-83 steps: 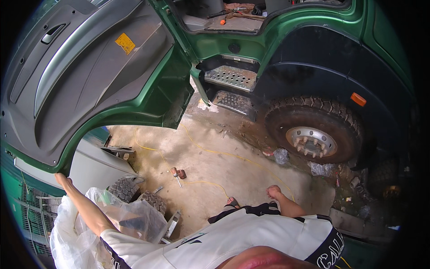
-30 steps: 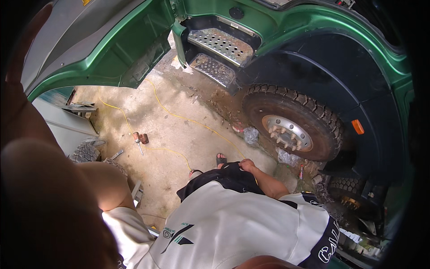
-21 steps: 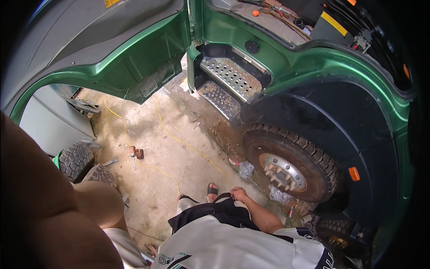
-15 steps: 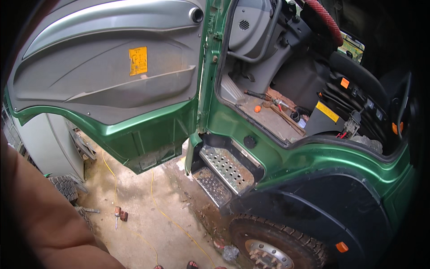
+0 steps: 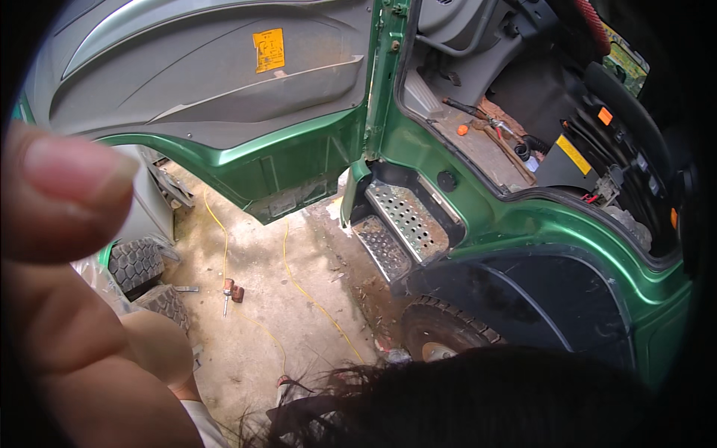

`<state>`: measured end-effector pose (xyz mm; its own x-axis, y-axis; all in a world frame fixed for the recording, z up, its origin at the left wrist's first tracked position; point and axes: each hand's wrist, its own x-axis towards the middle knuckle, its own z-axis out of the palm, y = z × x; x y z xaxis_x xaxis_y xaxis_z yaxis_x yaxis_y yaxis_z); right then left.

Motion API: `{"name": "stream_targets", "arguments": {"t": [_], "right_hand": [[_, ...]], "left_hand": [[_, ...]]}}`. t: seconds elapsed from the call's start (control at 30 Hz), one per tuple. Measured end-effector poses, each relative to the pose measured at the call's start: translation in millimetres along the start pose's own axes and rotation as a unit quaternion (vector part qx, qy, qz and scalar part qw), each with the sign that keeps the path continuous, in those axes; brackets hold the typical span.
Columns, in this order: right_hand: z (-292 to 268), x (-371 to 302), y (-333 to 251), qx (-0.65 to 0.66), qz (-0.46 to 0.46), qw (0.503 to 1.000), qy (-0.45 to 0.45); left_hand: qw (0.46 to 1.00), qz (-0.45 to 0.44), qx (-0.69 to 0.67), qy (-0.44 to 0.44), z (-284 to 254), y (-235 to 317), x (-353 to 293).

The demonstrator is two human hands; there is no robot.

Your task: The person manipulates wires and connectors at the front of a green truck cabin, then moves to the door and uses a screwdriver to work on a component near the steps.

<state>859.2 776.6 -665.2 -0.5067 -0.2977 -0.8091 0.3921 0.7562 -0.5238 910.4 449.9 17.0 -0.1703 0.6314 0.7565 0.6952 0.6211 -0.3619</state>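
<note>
My left hand looms very close at the left edge, large and blurred. Its thumb sticks out apart from the rest, and nothing shows in the hand; the other fingers are partly cut off by the dark rim. Behind it, a bent arm runs down to a white sleeve. Beyond the hand stands a green truck cab with its grey-lined door swung wide. The hand overlaps the door's lower left end in the picture; I cannot tell any touch. My right hand is out of view.
Metal steps lead up to the cab floor, where a hammer and other tools lie. A cordless driver and a yellow cord lie on the concrete. Truck tyres stand at left. Dark hair covers the lower right.
The view has shifted, so the truck and door sit higher and further right. My left hand's thumb has come into view. Dark hair now covers the lower edge, where sandalled feet showed before.
</note>
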Motion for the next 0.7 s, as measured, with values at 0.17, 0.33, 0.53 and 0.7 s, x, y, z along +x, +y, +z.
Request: {"name": "stream_targets", "arguments": {"t": [0.17, 0.33, 0.53, 0.7], "right_hand": [[17.8, 21.4, 37.3, -0.026, 0.002, 1.000, -0.013], [18.1, 11.6, 31.7, -0.037, -0.020, 0.999, 0.015], [-4.9, 36.7, 20.7, -0.055, 0.079, 0.995, -0.027], [-23.8, 96.6, -13.5, -0.064, 0.040, 0.996, -0.036]], "left_hand": [[0.999, -0.032, 0.023, 0.016, 7.1, 2.6, -27.1], [0.998, -0.020, 0.061, 0.002, 4.0, 4.2, -27.8], [0.994, -0.017, 0.102, 0.019, 0.0, -29.3, -62.7], [0.973, -0.023, 0.177, 0.148, 0.0, -69.1, -91.8]]}}
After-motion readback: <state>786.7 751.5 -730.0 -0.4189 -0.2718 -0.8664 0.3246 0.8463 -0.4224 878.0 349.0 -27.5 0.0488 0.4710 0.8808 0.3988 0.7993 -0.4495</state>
